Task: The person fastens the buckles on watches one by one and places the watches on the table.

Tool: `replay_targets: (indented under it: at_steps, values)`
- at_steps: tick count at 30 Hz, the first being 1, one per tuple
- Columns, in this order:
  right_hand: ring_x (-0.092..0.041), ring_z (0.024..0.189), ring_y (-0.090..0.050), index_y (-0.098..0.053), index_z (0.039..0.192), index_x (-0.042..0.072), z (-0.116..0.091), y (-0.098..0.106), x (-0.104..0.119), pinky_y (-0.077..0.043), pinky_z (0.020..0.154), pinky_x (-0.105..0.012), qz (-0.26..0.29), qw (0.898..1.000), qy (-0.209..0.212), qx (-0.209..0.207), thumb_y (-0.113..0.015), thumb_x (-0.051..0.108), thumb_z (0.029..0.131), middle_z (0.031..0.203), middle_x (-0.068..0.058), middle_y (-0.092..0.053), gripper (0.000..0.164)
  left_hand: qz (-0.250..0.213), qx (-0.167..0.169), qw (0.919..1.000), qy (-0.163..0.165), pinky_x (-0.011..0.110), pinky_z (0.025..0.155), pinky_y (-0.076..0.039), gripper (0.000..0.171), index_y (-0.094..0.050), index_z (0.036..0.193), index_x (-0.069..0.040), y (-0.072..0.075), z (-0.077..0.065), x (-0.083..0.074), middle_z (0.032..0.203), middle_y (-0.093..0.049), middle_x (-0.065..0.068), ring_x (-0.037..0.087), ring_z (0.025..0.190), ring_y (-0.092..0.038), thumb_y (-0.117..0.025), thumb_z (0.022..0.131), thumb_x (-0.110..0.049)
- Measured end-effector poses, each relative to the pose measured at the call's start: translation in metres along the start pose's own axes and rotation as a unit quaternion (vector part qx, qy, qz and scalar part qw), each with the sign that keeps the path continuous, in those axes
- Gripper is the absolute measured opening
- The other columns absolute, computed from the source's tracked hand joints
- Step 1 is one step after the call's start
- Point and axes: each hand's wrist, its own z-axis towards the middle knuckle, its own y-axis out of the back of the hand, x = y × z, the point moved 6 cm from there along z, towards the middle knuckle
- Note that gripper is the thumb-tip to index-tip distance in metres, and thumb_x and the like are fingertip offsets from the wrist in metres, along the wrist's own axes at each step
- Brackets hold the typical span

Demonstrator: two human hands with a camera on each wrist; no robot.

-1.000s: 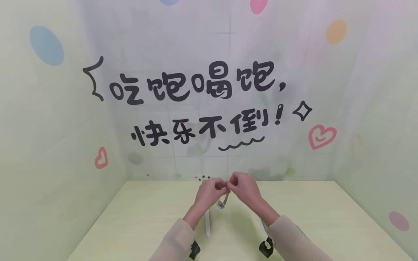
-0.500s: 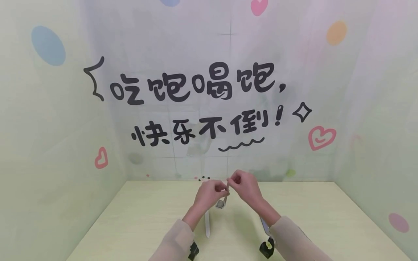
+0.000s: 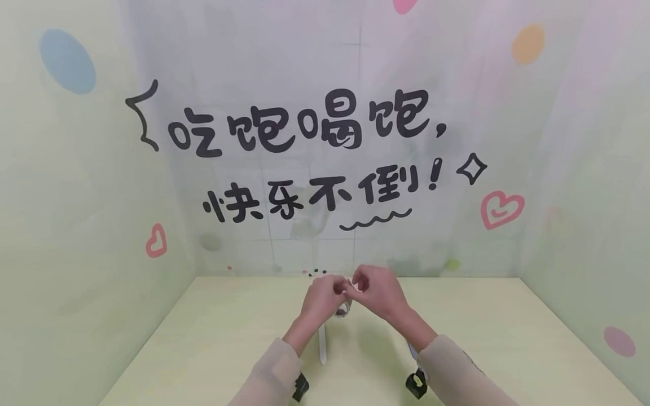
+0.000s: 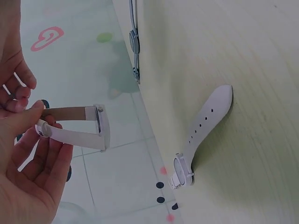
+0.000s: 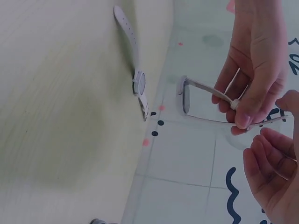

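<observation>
A white-strapped wristwatch (image 4: 103,127) hangs in the air, its strap bent into a loop with the case lowest. My left hand (image 3: 322,299) pinches it where the two strap ends meet, near the buckle (image 4: 44,128). Close above, my right hand (image 3: 382,290) has its fingertips beside the left fingers. In the right wrist view the strap's free end (image 5: 275,119) juts past the left fingers into the gap between the right thumb and fingers, which stand apart. Whether the right hand touches the strap cannot be told.
Another white watch (image 4: 205,121) lies on the pale table (image 3: 228,338) beneath the left forearm. A bluish-strapped watch (image 4: 134,42) lies on the right, partly behind the right sleeve (image 3: 447,361). A printed curtain (image 3: 284,67) stands behind and at both sides.
Half a second ago the right hand was drawing the strap end upward. Now it is lower and closer to the left fingers. The left hand keeps its pinch; the head view tilts slightly.
</observation>
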Motion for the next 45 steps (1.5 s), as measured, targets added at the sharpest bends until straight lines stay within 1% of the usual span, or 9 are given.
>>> replay_targets:
  at_steps: [3, 12, 16, 20, 23, 26, 31, 39, 45]
  values:
    - [-0.004, 0.060, -0.051, -0.066, 0.075, 0.016, -0.001, -0.001, -0.003, -0.043, 0.056, -0.017, 0.006, 1.000, 0.002, 0.008, -0.072, 0.020, 0.087, 0.065, 0.008, -0.062, 0.014, -0.001, -0.003, 1.0000, -0.001, 0.030, 0.073, -0.058, 0.011, -0.077, 0.095, -0.017, 0.003, 0.000, -0.002, 0.091, -0.077, -0.001, 0.013, 0.083, -0.068, -0.076, 0.088, -0.024]
    - [-0.008, 0.069, -0.062, -0.065, 0.080, 0.013, 0.001, 0.001, -0.015, -0.050, 0.058, -0.019, 0.124, 0.990, -0.070, -0.006, -0.063, 0.011, 0.091, 0.074, 0.001, -0.069, 0.011, -0.012, 0.011, 0.9999, 0.006, 0.028, 0.070, -0.055, 0.011, -0.076, 0.095, -0.018, 0.007, 0.005, -0.003, 0.090, -0.075, -0.003, 0.010, 0.081, -0.066, -0.077, 0.087, -0.025]
    - [-0.016, 0.075, -0.070, -0.063, 0.088, 0.006, 0.000, -0.004, -0.021, -0.059, 0.064, -0.022, 0.222, 0.969, -0.110, 0.013, -0.060, 0.007, 0.093, 0.084, -0.010, -0.074, 0.007, -0.049, 0.017, 0.9986, 0.012, 0.030, 0.074, -0.056, 0.016, -0.075, 0.100, -0.015, 0.006, 0.005, 0.001, 0.095, -0.075, 0.000, 0.013, 0.084, -0.067, -0.078, 0.087, -0.025]
    - [-0.023, 0.081, -0.074, -0.059, 0.092, -0.001, -0.002, -0.006, -0.027, -0.063, 0.071, -0.029, 0.300, 0.942, -0.149, 0.019, -0.059, 0.007, 0.096, 0.091, -0.019, -0.075, 0.008, -0.126, 0.036, 0.9910, 0.024, 0.032, 0.078, -0.057, 0.023, -0.072, 0.106, -0.011, 0.002, 0.006, 0.008, 0.099, -0.075, 0.007, 0.016, 0.088, -0.069, -0.077, 0.088, -0.024]
    - [-0.024, 0.081, -0.075, -0.058, 0.093, -0.001, -0.002, -0.006, -0.031, -0.063, 0.072, -0.030, 0.317, 0.933, -0.170, 0.020, -0.058, 0.008, 0.097, 0.092, -0.021, -0.076, 0.010, -0.187, 0.053, 0.9801, 0.040, 0.034, 0.080, -0.058, 0.023, -0.070, 0.109, -0.008, 0.000, 0.006, 0.013, 0.101, -0.075, 0.011, 0.017, 0.089, -0.070, -0.074, 0.090, -0.021]
    - [-0.025, 0.081, -0.075, -0.057, 0.094, -0.002, -0.003, -0.004, -0.034, -0.063, 0.073, -0.030, 0.323, 0.929, -0.179, 0.021, -0.057, 0.008, 0.098, 0.094, -0.022, -0.075, 0.011, -0.234, 0.067, 0.9681, 0.059, 0.032, 0.077, -0.057, 0.022, -0.070, 0.110, -0.005, -0.002, 0.007, 0.016, 0.103, -0.075, 0.014, 0.017, 0.085, -0.069, -0.070, 0.093, -0.019]
    - [-0.028, 0.082, -0.076, -0.056, 0.096, -0.005, -0.004, -0.004, -0.035, -0.063, 0.074, -0.031, 0.334, 0.925, -0.178, 0.026, -0.057, 0.007, 0.098, 0.096, -0.026, -0.074, 0.012, -0.276, 0.074, 0.9556, 0.072, 0.029, 0.065, -0.057, 0.020, -0.069, 0.108, -0.001, -0.006, 0.007, 0.017, 0.101, -0.074, 0.019, 0.017, 0.072, -0.065, -0.067, 0.095, -0.016]
    - [-0.030, 0.086, -0.075, -0.056, 0.099, -0.007, -0.006, -0.007, -0.035, -0.063, 0.075, -0.032, 0.351, 0.920, -0.169, 0.033, -0.057, 0.006, 0.098, 0.099, -0.028, -0.073, 0.014, -0.281, 0.060, 0.9540, 0.087, 0.025, 0.056, -0.053, 0.020, -0.069, 0.105, -0.001, -0.008, 0.006, 0.016, 0.091, -0.072, 0.016, 0.015, 0.061, -0.060, -0.066, 0.094, -0.018]
    - [-0.030, 0.085, -0.075, -0.056, 0.099, -0.008, -0.009, -0.007, -0.036, -0.063, 0.075, -0.032, 0.353, 0.919, -0.174, 0.034, -0.058, 0.007, 0.098, 0.098, -0.028, -0.073, 0.015, -0.276, 0.058, 0.9552, 0.089, 0.025, 0.054, -0.054, 0.020, -0.069, 0.103, 0.000, -0.009, 0.006, 0.015, 0.089, -0.071, 0.015, 0.015, 0.060, -0.060, -0.067, 0.093, -0.017]
